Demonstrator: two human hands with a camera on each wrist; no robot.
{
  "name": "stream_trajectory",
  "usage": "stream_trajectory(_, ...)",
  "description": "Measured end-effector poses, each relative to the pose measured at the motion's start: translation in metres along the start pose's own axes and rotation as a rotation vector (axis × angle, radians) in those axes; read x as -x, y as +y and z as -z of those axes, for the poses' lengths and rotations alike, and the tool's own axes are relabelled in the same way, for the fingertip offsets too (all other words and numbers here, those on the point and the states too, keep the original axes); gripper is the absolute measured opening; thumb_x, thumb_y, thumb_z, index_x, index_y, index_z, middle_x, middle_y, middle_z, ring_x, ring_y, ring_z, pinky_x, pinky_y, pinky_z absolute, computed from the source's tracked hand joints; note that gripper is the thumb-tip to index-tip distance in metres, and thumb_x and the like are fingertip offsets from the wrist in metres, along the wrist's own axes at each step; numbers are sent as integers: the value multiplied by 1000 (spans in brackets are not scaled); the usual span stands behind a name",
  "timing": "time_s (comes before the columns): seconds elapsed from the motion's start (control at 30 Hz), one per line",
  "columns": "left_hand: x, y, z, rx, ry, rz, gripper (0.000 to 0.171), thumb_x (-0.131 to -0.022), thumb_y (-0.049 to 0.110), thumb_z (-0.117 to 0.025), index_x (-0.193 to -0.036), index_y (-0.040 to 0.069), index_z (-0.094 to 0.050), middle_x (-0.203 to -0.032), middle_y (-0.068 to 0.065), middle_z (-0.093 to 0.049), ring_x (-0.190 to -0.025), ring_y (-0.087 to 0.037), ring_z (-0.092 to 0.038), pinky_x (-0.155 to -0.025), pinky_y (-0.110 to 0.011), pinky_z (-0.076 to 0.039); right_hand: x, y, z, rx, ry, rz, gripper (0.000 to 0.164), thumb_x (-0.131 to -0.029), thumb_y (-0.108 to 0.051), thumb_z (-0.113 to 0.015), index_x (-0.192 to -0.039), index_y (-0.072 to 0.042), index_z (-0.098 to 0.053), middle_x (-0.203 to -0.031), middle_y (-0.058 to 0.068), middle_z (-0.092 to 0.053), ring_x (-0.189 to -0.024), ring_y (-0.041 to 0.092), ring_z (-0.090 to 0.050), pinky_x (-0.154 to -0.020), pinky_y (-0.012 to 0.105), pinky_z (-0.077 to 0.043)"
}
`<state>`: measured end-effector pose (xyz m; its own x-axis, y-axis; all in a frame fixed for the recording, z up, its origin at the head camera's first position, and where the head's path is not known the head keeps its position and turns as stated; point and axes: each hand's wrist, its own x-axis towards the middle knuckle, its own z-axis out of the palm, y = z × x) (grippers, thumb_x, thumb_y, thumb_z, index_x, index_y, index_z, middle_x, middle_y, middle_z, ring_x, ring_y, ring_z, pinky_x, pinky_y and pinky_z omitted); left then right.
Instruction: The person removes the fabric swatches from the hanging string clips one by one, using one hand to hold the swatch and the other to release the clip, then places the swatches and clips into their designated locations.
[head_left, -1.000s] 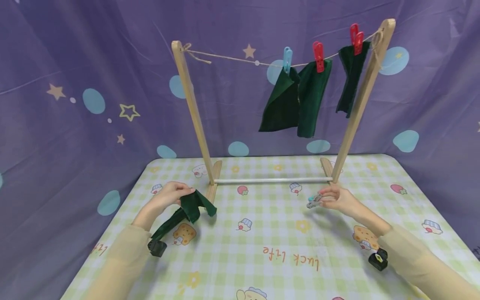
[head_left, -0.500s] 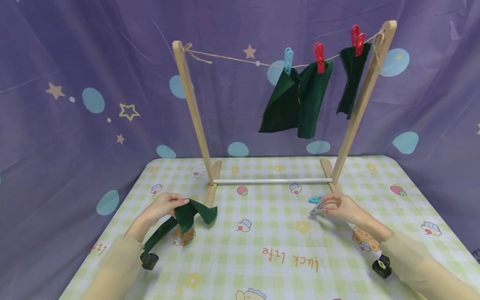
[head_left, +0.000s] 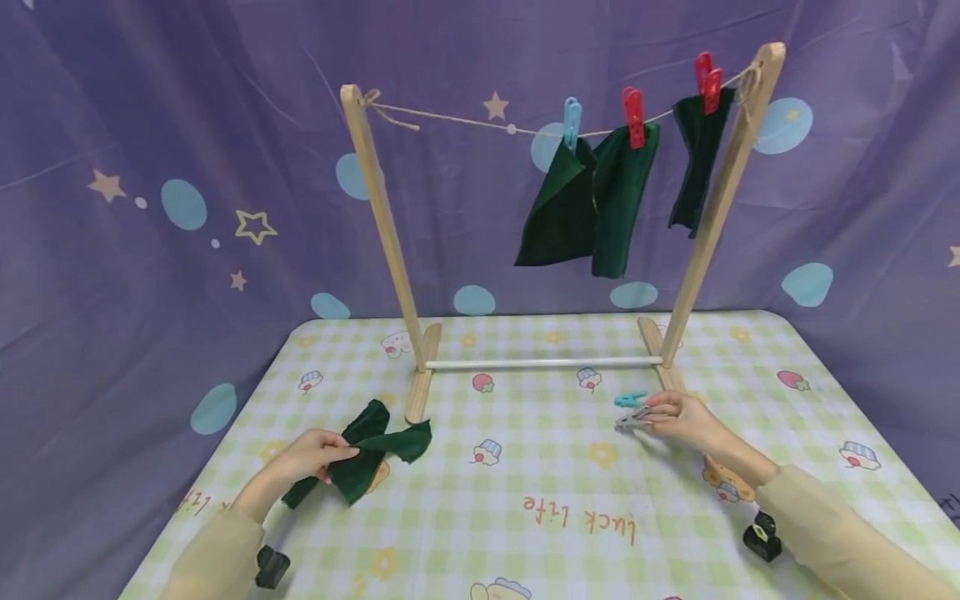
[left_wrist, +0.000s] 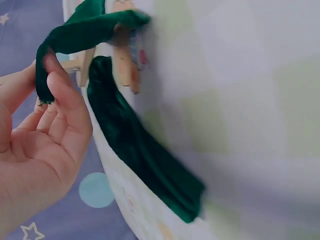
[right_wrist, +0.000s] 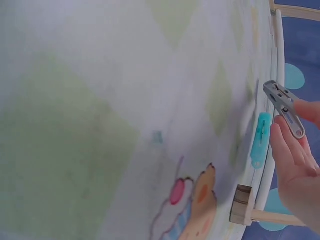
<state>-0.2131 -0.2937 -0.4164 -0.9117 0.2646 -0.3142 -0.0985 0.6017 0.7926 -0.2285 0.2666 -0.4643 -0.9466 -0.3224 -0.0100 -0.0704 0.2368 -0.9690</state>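
Green cloth (head_left: 357, 475), grey clothespin (right_wrist: 283, 106)

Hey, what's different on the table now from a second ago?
The left hand moved toward the person and a bit left, still pinching its green cloth, so the far end of the green strip shows. The right hand came slightly closer, still holding the grey clip; more of the blue clip shows. The hanging cloths stayed put.

Bright, even light falls over the tablecloth (head_left: 547, 442); soft shadows lie upon it; both wrist views show it blurred.
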Motion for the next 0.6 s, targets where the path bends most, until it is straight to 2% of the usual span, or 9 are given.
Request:
stream_trajectory(0.13, 5, -7, -1, -8, 0, 26, 23, -85, 22, -59, -80, -1, -61, -54, 4, -42, -43, -7, -44, -52, -32, -49, 0, 4, -2, 23, 30, -30, 42, -78, 3, -61, -110, 21, -40, -104, 32, -55, -84, 6, -61, -71, 22, -50)
stream_trajectory(0.27, 9, -14, 0, -19, 10, 49, 23, -85, 21, -59, -81, -1, -62, -49, 6, -37, -43, -9, -46, -50, -30, -49, -1, 7, -3, 65, 60, -54, 42, -79, 1, -62, -111, 20, -43, -105, 32, -56, -88, 18, -62, -71, 23, -51)
stream_trajectory(0.43, 12, -24, 2, -19, -22, 57, 24, -86, 20, -58, -79, -3, -60, -50, 5, -37, -43, -8, -44, -50, -29, -49, 0, 10, -5, 99, 81, -51, 40, -79, 4, -60, -111, 21, -44, -104, 33, -56, -92, 32, -60, -71, 26, -51)
stream_trajectory(0.6, 16, -31, 3, -23, -40, 76, 26, -85, 19, -59, -90, -6, -61, -49, 5, -39, -43, -8, -45, -49, -28, -47, 2, 13, -5, 112, 74, -21, 38, -79, 8, -58, -111, 23, -44, -104, 34, -55, -95, 38, -57, -72, 27, -51)
